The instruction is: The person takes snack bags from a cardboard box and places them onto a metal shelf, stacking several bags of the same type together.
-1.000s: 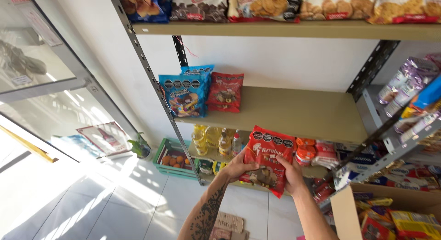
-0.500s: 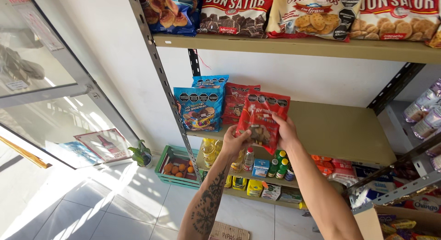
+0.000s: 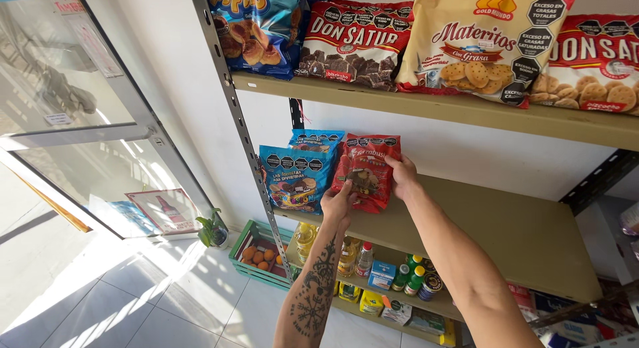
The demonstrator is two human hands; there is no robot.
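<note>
Beige metal shelf [image 3: 506, 228] by a glass door [image 3: 80, 122], both hands [image 3: 339, 203] [image 3: 403, 177] gripping a red snack bag [image 3: 365, 172].

Two bare forearms come up from the bottom edge, without any sleeves, watch or bracelet. The left forearm [image 3: 311, 291] carries dark tattoos: a round, compass-like design lower on the arm and smaller line patterns closer to the wrist. The right forearm [image 3: 459, 261] has no tattoo. The left hand [image 3: 337, 203] and right hand [image 3: 402, 175] wear no rings or gloves.
</note>
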